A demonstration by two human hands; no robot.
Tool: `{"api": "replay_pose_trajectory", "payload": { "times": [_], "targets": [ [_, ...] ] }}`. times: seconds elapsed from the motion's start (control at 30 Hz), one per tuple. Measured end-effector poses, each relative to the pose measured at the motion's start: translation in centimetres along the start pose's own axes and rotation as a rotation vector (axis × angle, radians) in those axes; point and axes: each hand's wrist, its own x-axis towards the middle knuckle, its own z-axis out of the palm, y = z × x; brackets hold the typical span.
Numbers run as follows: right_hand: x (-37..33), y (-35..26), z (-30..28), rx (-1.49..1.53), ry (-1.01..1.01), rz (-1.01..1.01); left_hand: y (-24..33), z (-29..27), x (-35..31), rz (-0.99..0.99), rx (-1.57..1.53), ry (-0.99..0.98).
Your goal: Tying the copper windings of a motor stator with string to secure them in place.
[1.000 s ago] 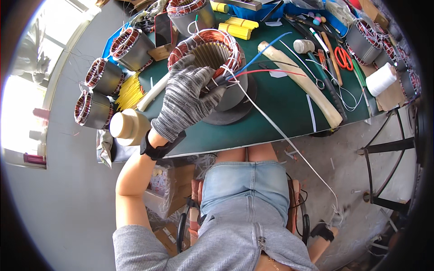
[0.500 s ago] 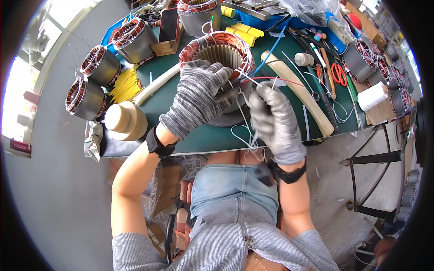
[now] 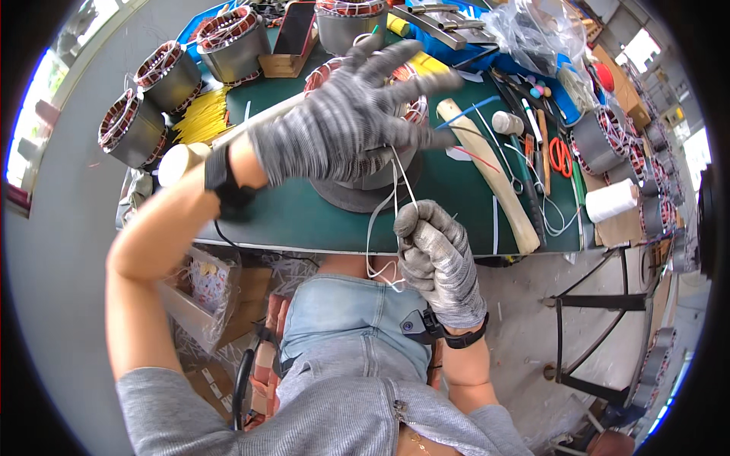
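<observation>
My left hand (image 3: 346,121), in a grey knit glove, is raised above the green table with its fingers spread wide. It hides most of a motor stator (image 3: 369,171) with copper windings that stands on a dark round base (image 3: 342,201). A thin white cord (image 3: 395,182) hangs in a loop from under the left hand's lower fingers; whether it is hooked on a finger is unclear. My right hand (image 3: 437,254), also gloved, is closed on this cord just past the table's front edge, above my lap.
Several other stators (image 3: 133,129) line the table's left and far side, more at the right (image 3: 597,137). Also on the green mat (image 3: 304,220): yellow sleeves (image 3: 201,118), a tape roll (image 3: 179,159), a cream wooden tool (image 3: 487,175), red scissors (image 3: 561,156), a white cord spool (image 3: 612,201).
My left hand has lifted off the stator and spread its fingers. My right hand came into view, took the white cord, and moved down toward the table's front edge.
</observation>
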Motion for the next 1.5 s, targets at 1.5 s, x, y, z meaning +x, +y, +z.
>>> {"api": "replay_pose_trajectory", "payload": {
  "times": [1.5],
  "targets": [
    [8.9, 5.0, -4.1, -0.265, -0.054, -0.643, 5.6, 0.1, -1.4, -0.744, -0.158, -0.102]
  ]
}}
